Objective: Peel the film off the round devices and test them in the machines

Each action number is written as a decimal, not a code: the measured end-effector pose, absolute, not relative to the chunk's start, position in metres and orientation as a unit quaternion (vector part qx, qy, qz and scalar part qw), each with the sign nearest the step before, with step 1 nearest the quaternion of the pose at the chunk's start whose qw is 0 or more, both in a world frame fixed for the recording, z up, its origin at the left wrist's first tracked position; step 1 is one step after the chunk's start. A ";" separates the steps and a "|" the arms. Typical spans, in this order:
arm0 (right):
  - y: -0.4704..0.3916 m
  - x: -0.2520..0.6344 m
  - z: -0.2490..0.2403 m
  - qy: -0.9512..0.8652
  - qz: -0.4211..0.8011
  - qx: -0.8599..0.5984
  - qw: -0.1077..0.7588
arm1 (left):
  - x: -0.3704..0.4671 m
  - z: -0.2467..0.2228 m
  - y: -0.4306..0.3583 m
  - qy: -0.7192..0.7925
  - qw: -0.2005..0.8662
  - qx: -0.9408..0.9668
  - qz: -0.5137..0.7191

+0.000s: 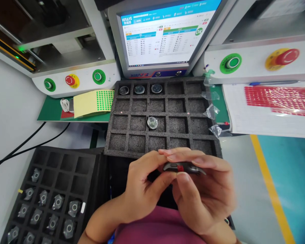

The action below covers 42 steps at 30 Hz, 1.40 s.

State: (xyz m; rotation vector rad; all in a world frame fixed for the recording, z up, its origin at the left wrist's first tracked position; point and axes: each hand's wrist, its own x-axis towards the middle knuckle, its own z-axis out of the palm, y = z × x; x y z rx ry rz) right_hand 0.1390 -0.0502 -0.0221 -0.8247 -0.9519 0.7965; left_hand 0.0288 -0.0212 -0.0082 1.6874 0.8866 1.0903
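Both my hands pinch a dark watch case point(185, 168), seen edge-on, with side buttons and a red patch on its side. My left hand point(147, 183) grips its left end, thumb below and fingers above. At the other end, my right hand point(205, 189) has its thumb under the edge and fingers across the top. The face of the watch case is hidden from view. Just beyond my hands lies a grey foam tray point(178, 105). One round watch case point(152, 123) sits in its third row, and several more point(139, 89) line the back row.
A second foam tray point(75, 184) at lower left holds several plastic-wrapped watch cases. Behind stand a monitor point(162, 37) and machines with green buttons and red stop buttons point(70, 80). Clear film scraps point(211, 111) hang on the tray's right edge. Red stickers point(279, 100) lie on paper.
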 end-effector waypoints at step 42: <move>-0.030 0.130 -0.005 -0.175 0.584 -0.177 0.772 | 0.031 0.000 -0.025 0.345 0.043 0.842 0.412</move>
